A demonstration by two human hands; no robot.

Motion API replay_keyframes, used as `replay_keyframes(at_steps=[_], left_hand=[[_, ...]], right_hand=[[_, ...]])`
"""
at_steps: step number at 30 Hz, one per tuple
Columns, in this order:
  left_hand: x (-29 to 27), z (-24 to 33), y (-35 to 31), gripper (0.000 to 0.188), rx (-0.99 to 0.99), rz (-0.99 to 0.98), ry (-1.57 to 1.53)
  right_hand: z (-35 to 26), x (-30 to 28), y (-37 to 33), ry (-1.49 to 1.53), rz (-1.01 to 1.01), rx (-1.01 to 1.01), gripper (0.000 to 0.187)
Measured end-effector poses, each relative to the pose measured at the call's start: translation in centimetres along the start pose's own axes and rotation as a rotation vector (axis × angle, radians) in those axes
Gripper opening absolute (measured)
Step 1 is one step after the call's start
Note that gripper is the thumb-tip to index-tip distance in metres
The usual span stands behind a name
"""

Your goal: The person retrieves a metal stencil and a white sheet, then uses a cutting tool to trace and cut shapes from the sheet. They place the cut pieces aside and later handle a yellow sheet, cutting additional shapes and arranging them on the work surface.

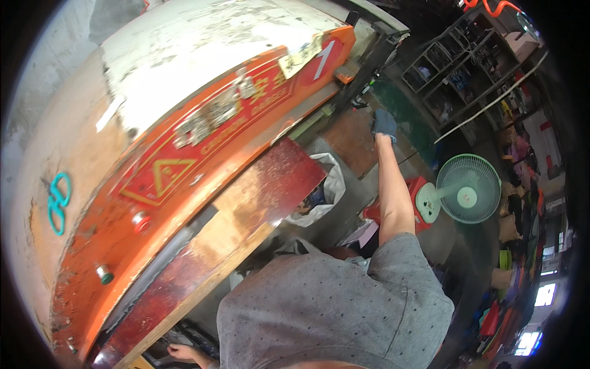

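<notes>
- The right arm (pixel 396 200) reaches far forward, nearly straight, bare below a short grey sleeve (pixel 405 261).
- The right hand (pixel 385 125) is blue-covered, apparently gloved; its grip is unclear.
- The left hand (pixel 180 351) sits low at left, bare, fingers slightly curled, its forearm (pixel 201 358) mostly hidden.

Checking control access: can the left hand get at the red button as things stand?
Probably not without moving: the left hand is beyond the near edge of the bench, which lies between it and the red button. Nothing visibly covers the button, though.
</notes>
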State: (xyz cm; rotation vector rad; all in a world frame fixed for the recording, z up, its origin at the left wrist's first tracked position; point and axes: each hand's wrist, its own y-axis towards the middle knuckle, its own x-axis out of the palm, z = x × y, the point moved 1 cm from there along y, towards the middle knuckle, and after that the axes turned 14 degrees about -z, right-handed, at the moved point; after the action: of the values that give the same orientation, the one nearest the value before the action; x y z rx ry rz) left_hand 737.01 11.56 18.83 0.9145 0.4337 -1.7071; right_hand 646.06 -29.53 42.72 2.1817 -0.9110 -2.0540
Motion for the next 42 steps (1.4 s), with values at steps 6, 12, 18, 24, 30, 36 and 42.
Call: replay_keyframes(at_steps=[6,12,18,24,30,36,42], left_hand=[[9.6,-8.3,-19.2,0.016,0.022,-0.71,-0.243],[6.4,-3.5,-26.1,0.012,-0.433,-0.945,-0.48],[4.5,7.8,-26.5,0.031,-0.185,-1.123,-0.409],[7.4,15.1,-28.3,0.027,-0.342,-1.116,-0.27],[9.0,17.3,-28.0,0.034,-0.291,-1.319,-0.303],[9.3,11.8,-27.7,0.032,-0.382,-1.43,-0.242],[9.3,12.2,-29.2,0.024,-0.413,-1.181,-0.215]], right_hand=[[3.8,1.1,10.7,0.39,-0.052,0.179,0.041],[5.1,2.4,16.1,0.027,-0.189,0.062,0.041],[7.0,3.0,19.0,-0.116,-0.403,-0.319,0.036],[8.7,6.0,20.4,1.137,-0.45,0.451,0.034],[5.3,6.2,12.5,1.64,-0.372,0.381,0.039],[0.4,1.4,6.9,1.771,-0.317,0.62,0.049],[-1.9,-0.3,8.6,2.065,-0.337,0.449,0.044]])
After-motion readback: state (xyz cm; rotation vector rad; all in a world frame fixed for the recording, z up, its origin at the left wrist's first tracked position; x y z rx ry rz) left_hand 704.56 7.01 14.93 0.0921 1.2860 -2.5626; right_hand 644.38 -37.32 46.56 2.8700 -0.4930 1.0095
